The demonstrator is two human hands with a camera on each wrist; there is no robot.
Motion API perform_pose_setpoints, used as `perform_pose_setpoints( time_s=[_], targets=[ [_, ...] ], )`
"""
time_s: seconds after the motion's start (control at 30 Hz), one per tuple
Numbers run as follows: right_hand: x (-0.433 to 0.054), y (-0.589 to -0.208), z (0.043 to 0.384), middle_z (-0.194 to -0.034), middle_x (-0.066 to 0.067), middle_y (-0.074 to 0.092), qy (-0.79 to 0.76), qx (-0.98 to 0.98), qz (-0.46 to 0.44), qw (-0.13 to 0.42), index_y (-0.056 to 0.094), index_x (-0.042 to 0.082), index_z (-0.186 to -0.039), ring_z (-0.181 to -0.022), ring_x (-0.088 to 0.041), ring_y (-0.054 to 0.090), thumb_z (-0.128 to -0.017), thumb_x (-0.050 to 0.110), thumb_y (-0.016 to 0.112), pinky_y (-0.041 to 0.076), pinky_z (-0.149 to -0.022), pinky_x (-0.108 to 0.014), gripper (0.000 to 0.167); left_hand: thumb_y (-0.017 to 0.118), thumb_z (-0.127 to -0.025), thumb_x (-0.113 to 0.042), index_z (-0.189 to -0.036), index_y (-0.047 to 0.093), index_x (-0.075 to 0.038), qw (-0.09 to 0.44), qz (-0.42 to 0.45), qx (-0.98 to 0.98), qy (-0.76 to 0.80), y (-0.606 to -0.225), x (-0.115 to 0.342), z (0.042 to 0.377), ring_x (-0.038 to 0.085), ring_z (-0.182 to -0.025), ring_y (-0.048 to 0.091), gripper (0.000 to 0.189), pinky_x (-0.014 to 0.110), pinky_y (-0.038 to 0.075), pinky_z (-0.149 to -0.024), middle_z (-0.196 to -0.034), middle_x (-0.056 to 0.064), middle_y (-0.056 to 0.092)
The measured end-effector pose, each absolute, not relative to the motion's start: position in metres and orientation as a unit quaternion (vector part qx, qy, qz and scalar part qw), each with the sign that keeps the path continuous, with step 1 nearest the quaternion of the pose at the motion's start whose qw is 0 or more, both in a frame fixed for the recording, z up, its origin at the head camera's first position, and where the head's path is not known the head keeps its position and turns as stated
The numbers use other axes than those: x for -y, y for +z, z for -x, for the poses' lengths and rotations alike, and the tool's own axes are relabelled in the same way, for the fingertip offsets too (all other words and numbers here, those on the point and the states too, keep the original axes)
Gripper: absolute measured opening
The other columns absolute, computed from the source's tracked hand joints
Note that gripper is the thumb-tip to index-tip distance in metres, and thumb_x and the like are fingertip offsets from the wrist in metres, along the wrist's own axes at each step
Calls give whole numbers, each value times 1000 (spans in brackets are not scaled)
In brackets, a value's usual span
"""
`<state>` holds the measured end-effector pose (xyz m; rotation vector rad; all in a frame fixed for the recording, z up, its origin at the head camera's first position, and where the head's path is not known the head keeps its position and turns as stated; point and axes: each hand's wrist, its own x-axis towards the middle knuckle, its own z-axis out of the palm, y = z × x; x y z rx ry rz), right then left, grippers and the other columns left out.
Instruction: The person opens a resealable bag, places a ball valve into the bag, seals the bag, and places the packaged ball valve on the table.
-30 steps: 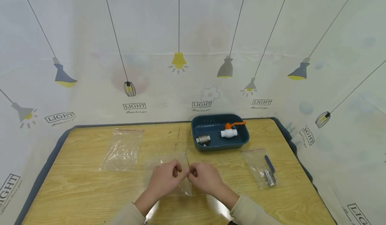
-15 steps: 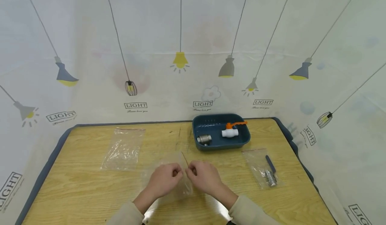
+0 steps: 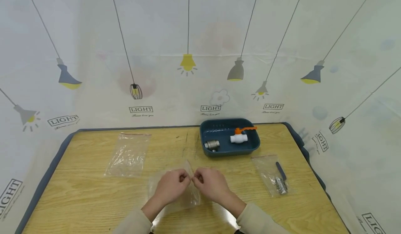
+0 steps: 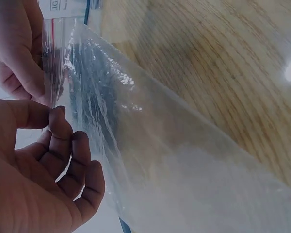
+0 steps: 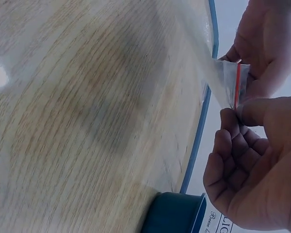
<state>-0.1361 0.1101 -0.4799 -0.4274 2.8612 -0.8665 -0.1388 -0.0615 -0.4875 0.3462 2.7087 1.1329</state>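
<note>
Both hands, left hand and right hand, are still pinching the clear bag, now lifting its mouth higher; underneath, the wooden tabletop is lying before a lamp-printed curtain.

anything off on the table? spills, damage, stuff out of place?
Nothing stands out. Both hands, left hand and right hand, pinch the mouth of a clear zip bag. Another empty bag, a filled bag and the blue tray lie flat, with no spill showing.

I see a clear zip bag, empty, its red-lined mouth raised and pinched between my left hand and right hand. Its body slopes down toward six o'clock onto the desk, wrinkled and glossy.
</note>
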Motion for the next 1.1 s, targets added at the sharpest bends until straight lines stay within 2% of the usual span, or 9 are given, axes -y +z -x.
perform_pose_setpoints(
  time_s=[0.07, 0.3, 0.57, 0.8, 1.1],
  targets=[
    [-111, -481, 136, -59, 11, 50, -283, -948, 131, 64, 62, 19, -74, -49, -3, 41, -91, 23, 64, 33, -47, -21, 17, 57, -86, -17, -80, 68, -15, 96, -111, -910, 387, -486, 61, 139, 8, -55, 48, 13, 24, 38, -50, -68, -5, 61],
    [-122, -495, 142, -59, 10, 50, -248, -963, 88, 60, 60, 20, -69, -50, -7, 42, -87, 24, 65, 33, -46, -24, 19, 57, -83, -21, -70, 59, -21, 51, -109, -933, 338, -475, 65, 134, 7, -51, 41, 13, 23, 31, -47, -58, -9, 49],
    [-137, -501, 147, -62, 8, 55, -247, -963, 76, 74, 63, 19, -70, -51, -9, 45, -88, 24, 64, 36, -47, -26, 19, 55, -86, -20, -67, 57, -21, 49, -103, -931, 346, -471, 73, 137, 7, -48, 35, 19, 22, 27, -47, -53, -8, 42],
    [-137, -501, 146, -61, 10, 53, -247, -963, 95, 59, 64, 19, -71, -51, -7, 44, -89, 26, 65, 35, -47, -24, 20, 56, -89, -20, -72, 63, -24, 39, -115, -930, 346, -473, 73, 136, 5, -50, 41, 18, 21, 34, -51, -56, -11, 48],
    [-133, -500, 140, -64, 11, 56, -267, -958, 103, 31, 67, 20, -76, -54, -3, 46, -89, 27, 67, 36, -50, -23, 15, 59, -91, -22, -70, 60, -23, 17, -129, -935, 329, -471, 70, 136, 5, -51, 40, 21, 20, 34, -51, -56, -12, 47]
  ],
)
